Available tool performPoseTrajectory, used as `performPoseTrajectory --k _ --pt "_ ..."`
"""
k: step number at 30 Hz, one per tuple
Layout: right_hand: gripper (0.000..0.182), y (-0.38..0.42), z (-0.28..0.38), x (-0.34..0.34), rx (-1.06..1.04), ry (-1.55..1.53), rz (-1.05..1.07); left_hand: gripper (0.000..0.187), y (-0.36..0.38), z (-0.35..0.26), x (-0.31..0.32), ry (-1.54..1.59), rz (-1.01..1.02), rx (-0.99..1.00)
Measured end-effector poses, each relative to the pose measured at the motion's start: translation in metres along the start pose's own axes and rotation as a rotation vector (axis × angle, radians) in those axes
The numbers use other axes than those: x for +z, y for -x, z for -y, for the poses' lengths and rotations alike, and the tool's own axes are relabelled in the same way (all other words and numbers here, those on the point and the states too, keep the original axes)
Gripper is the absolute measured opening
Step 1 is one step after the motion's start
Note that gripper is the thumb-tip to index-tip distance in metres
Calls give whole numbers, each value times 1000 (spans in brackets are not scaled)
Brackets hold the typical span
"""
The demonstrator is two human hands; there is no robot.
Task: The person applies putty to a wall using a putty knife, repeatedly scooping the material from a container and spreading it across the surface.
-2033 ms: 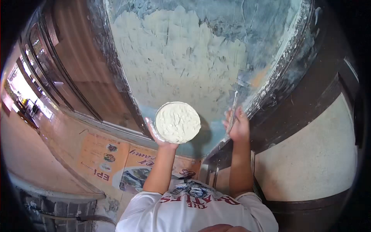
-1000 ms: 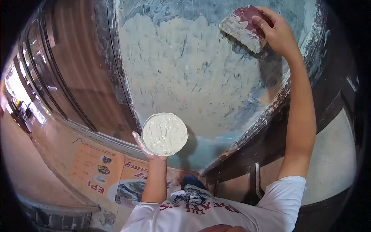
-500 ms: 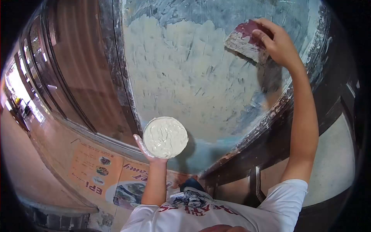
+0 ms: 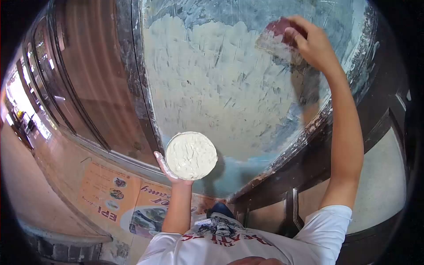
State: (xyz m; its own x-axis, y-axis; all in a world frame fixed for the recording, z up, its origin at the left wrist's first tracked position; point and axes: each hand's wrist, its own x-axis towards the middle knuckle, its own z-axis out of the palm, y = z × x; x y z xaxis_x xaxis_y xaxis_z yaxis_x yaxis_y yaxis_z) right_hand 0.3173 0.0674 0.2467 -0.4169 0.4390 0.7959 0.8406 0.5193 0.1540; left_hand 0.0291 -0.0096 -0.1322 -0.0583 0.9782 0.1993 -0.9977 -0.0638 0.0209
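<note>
One right hand (image 4: 312, 43): fingers pinching a scraper (image 4: 277, 28) at the wall (image 4: 207, 75). Left hand (image 4: 167, 171) supports a paste tub (image 4: 191, 155); fingers mostly hidden, state undetermined.

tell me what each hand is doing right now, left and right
Left hand: open under a round container of pale paste, holding it up.
Right hand: closed on a reddish scraper, at the wall.

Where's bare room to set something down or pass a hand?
Set down: floor left of the orange banner. Pass a hand: before the wall, between paste container and scraper. Crowded: around the left hand with the container, and the right hand gripping the scraper.
</note>
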Motion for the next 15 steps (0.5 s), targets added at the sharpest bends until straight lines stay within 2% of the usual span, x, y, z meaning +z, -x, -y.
performPoseTrajectory --k 1,2,5,9,10,11,12,13,14,15 --pt "33 -4 6 -5 16 -10 -44 87 0 0 2 13 46 -17" --pt "33 -9 14 -16 187 -49 -17 86 3 0 6 -2 9 -18" --pt "31 -14 -7 -26 117 -148 -67 86 3 -1 7 -8 -50 -7" --pt "30 7 11 -11 78 -249 63 87 4 -1 11 4 -69 6" --pt "27 14 22 -1 68 -337 116 87 4 -1 14 27 -44 -9" --pt "24 20 51 -3 148 -390 266 87 3 1 20 26 -50 -3" --pt "22 28 55 11 63 -412 303 87 3 3 29 21 -20 -14" --pt "22 31 69 14 208 -469 564 87 2 5 37 16 11 -26" --pt "21 39 83 23 188 -497 636 88 -1 8 44 -12 22 -15" --pt "18 47 86 37 79 -535 705 88 -2 9 51 -15 20 -17"
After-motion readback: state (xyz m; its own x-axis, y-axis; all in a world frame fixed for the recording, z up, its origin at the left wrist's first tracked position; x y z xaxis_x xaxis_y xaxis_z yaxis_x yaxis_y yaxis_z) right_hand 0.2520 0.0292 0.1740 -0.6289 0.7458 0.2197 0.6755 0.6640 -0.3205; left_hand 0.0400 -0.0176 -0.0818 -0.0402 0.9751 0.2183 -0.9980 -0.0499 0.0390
